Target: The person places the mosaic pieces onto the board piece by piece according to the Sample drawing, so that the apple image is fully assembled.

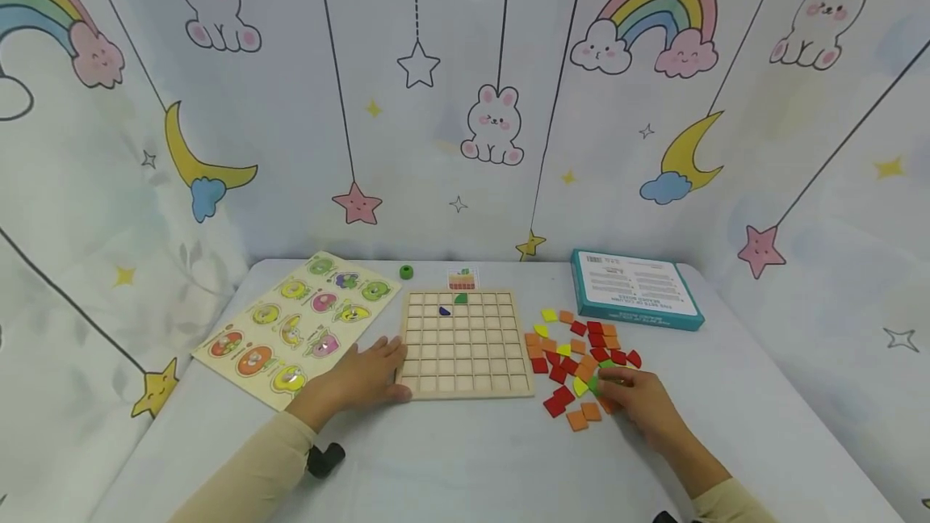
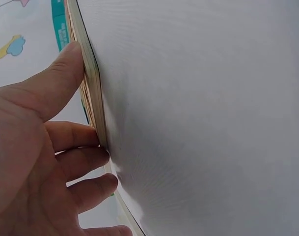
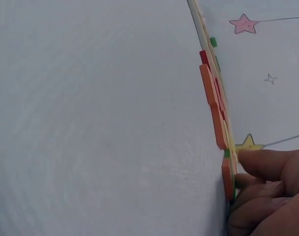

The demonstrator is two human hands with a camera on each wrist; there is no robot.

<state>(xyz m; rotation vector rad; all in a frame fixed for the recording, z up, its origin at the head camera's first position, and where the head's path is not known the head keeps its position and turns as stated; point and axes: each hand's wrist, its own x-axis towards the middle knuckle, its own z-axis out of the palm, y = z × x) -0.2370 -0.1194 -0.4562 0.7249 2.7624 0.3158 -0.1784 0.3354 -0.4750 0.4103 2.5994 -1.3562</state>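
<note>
A wooden grid board (image 1: 465, 341) lies in the middle of the table, with a purple piece (image 1: 445, 311) and a green piece (image 1: 461, 298) in its upper cells. My left hand (image 1: 385, 366) rests against the board's left edge (image 2: 93, 83), thumb and fingertips touching the rim. To the right of the board lies a heap of red, orange, yellow and green tiles (image 1: 581, 357). My right hand (image 1: 617, 384) sits at the heap's near side. Its thumb (image 3: 257, 160) and curled fingers pinch a green tile (image 1: 597, 383) next to an orange tile (image 3: 228, 177).
A fruit peg puzzle (image 1: 298, 325) lies left of the grid board. A green ring (image 1: 406, 271) and a small pattern card (image 1: 462, 279) sit behind the board. A teal box (image 1: 635, 289) is at the back right. Patterned cloth walls enclose the table.
</note>
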